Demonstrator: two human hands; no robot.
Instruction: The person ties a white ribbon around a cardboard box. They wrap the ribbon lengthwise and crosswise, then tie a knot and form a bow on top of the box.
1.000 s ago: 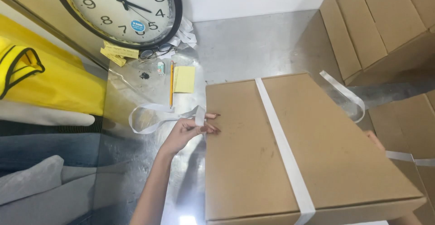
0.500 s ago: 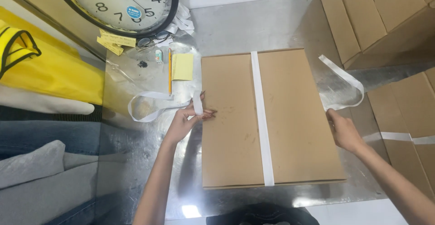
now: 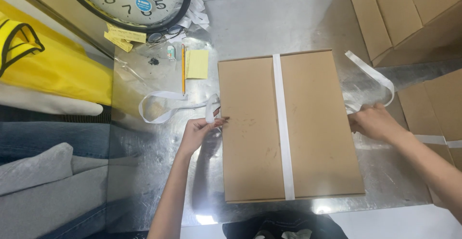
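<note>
A flat brown cardboard box (image 3: 250, 138) lies on the shiny metal table (image 3: 288, 22), with one white strap (image 3: 283, 128) running lengthwise over its top. My left hand (image 3: 199, 132) is at the box's left edge, pinching the end of a loose white strap (image 3: 161, 105) that loops out to the left. My right hand (image 3: 373, 122) is at the box's right edge, closed on the other strap end (image 3: 373, 75), which curls up to the right.
A large wall clock (image 3: 132, 0) leans at the table's back left, with yellow sticky notes (image 3: 197, 64), a pencil (image 3: 183, 68) and glasses (image 3: 163, 36) below it. Stacked cardboard boxes (image 3: 404, 12) stand at the right. A yellow vest (image 3: 38, 61) lies to the left.
The box came down from a tilt to lie flat on the table. My right hand came into view and took hold of the strap end at the right edge. My left hand kept its pinch.
</note>
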